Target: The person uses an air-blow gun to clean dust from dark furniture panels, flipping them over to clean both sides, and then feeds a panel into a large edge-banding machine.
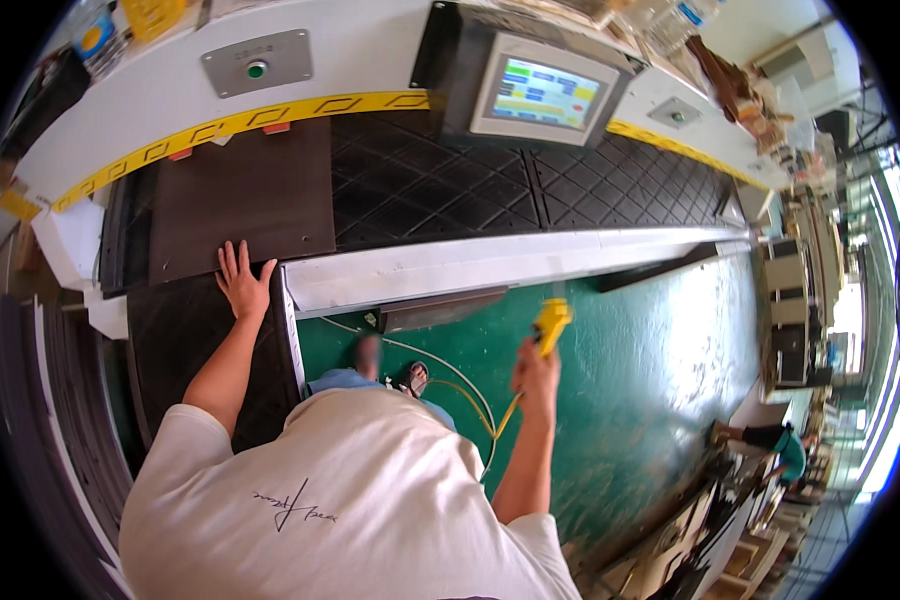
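A flat dark brown panel (245,190) lies on the black machine bed at the far left. The fingers of my left hand (244,287) are spread flat on its near edge. Out to the right, over the green floor, my right hand (537,376) is wrapped round a yellow air blow gun (552,322). Its nozzle points away from me, slightly blurred. From below the grip a yellow hose (507,412) runs down and bends back toward my feet.
A white rail (420,268) borders the black ribbed bed (440,190). Above the bed hangs a touch screen (545,90); a green button (257,70) sits on the white beam. A pale hose loops by my feet. At the far right, another person (790,452) bends near stacked boards.
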A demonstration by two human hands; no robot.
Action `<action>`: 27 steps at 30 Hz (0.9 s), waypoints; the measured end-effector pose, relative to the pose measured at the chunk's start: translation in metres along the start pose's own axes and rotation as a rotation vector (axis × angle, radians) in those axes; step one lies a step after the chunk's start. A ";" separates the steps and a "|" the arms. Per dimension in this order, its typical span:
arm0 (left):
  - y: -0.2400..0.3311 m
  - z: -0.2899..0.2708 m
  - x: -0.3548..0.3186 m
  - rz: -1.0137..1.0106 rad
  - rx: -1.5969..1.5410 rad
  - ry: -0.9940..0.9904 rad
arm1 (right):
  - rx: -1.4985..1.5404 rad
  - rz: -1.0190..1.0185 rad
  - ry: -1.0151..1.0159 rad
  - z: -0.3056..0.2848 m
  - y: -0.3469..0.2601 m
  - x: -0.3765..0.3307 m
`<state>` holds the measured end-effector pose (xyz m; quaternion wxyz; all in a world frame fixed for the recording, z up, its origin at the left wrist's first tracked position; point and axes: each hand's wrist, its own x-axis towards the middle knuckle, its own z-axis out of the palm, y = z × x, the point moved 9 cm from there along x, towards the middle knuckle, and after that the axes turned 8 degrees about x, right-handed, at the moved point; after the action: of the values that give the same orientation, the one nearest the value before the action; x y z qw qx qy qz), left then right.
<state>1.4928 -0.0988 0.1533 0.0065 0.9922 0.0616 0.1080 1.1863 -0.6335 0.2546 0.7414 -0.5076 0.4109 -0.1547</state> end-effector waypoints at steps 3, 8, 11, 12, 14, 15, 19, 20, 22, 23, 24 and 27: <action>0.003 -0.003 0.001 0.016 0.016 0.012 | 0.002 -0.156 0.236 -0.059 -0.037 0.009; 0.033 -0.028 0.003 0.121 0.044 0.128 | -0.032 0.033 0.085 -0.059 -0.021 -0.021; 0.027 -0.049 -0.005 0.213 -0.055 0.304 | -0.618 0.409 -0.496 0.025 0.015 -0.079; 0.020 -0.047 -0.006 0.210 -0.016 0.348 | -0.724 0.306 -0.733 0.059 0.021 -0.089; 0.000 -0.015 -0.001 0.149 0.002 0.349 | -0.743 0.253 -0.873 0.091 0.054 -0.093; 0.006 -0.010 -0.002 0.116 0.037 0.297 | -0.710 0.338 -0.856 0.096 0.054 -0.098; 0.010 0.003 0.002 0.092 0.093 0.227 | -0.610 0.292 -0.857 0.110 0.067 -0.108; 0.008 0.005 0.004 0.090 0.086 0.223 | -0.588 0.308 -0.867 0.111 0.067 -0.110; 0.002 0.010 0.006 0.079 0.075 0.213 | -0.548 0.342 -0.893 0.114 0.066 -0.113; 0.000 0.014 0.007 0.075 0.082 0.203 | -0.517 0.279 -0.902 0.116 0.063 -0.112; -0.001 0.016 0.008 0.081 0.079 0.213 | -0.401 0.329 -0.875 0.113 0.064 -0.112; -0.003 0.019 0.008 0.081 0.085 0.218 | -0.058 0.443 -0.809 0.109 0.069 -0.117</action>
<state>1.5040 -0.0946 0.1367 -0.0468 0.9756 0.0266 0.2129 1.1851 -0.4597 0.2625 0.8429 -0.4475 0.1913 0.2297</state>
